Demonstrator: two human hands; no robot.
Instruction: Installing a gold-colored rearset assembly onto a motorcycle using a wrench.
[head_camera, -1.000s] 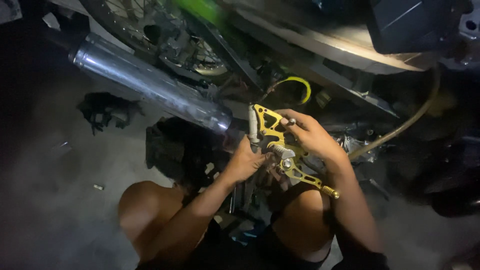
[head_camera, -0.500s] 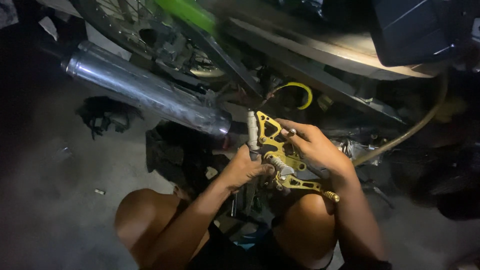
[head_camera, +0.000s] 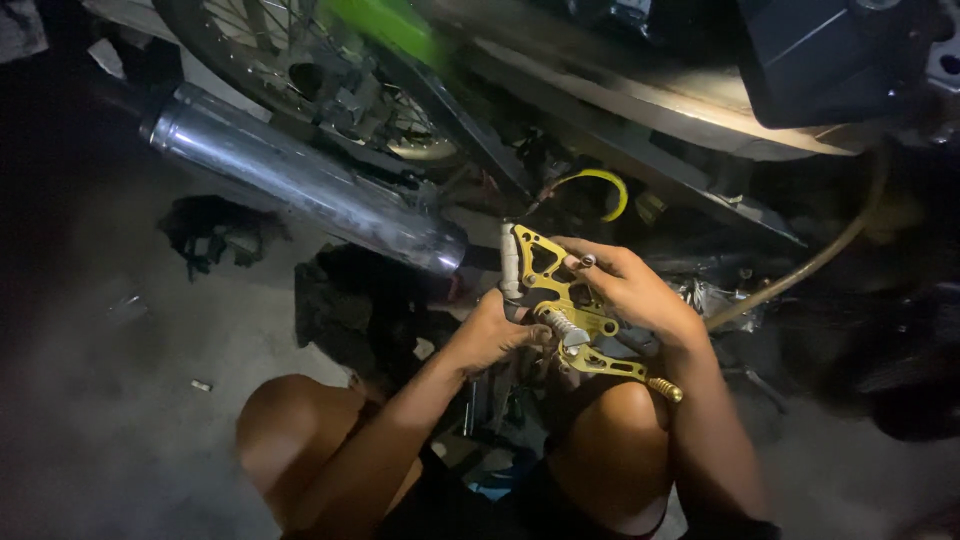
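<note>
Left hand (head_camera: 495, 335): we clamp bracket (head_camera: 560, 300) at its lower left | Right hand (head_camera: 630, 290): we close fingers over its top | Exhaust (head_camera: 300, 185): just left of bracket

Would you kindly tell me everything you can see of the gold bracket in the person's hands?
The gold bracket looks like anodised metal, a flat plate with triangular cut-outs at the top and a thin arm running down-right to a knurled gold tip. A silver peg stands along its left edge, and a silver spring-like part sits mid-plate. It is held tilted above the knees, beside the exhaust pipe. The left hand grips its lower left; the right hand holds its right side.
</note>
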